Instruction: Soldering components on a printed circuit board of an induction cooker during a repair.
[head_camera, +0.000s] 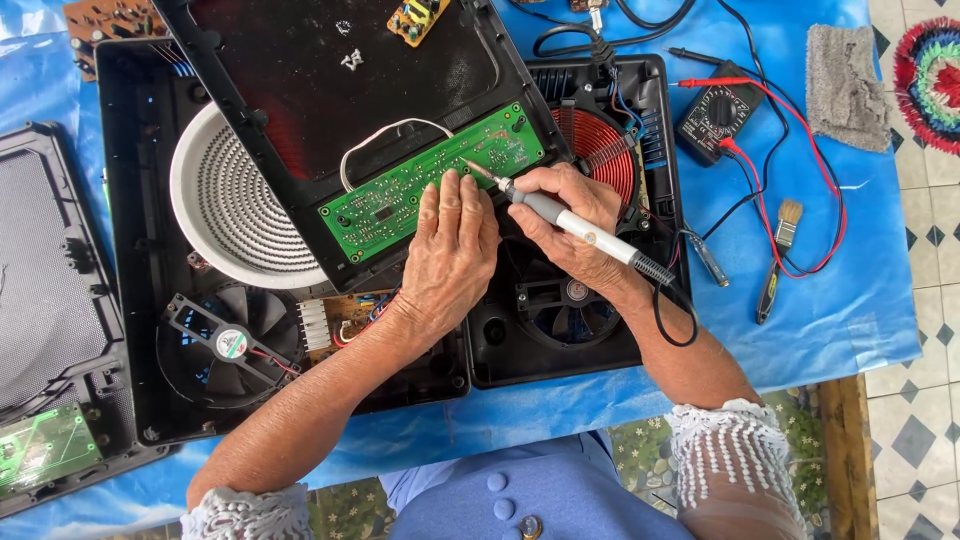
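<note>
My right grip (565, 215) holds the soldering iron (575, 222), tip on the green circuit board (430, 180) inside the open black casing (300, 90); my left grip (450, 250) presses it flat, empty, hiding the board's near edge.

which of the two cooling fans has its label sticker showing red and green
The left fan, below the white coil disc. The other fan, under the right hand, shows a plain reddish hub.

Round fan label (231, 344) (white, green-red)
</note>
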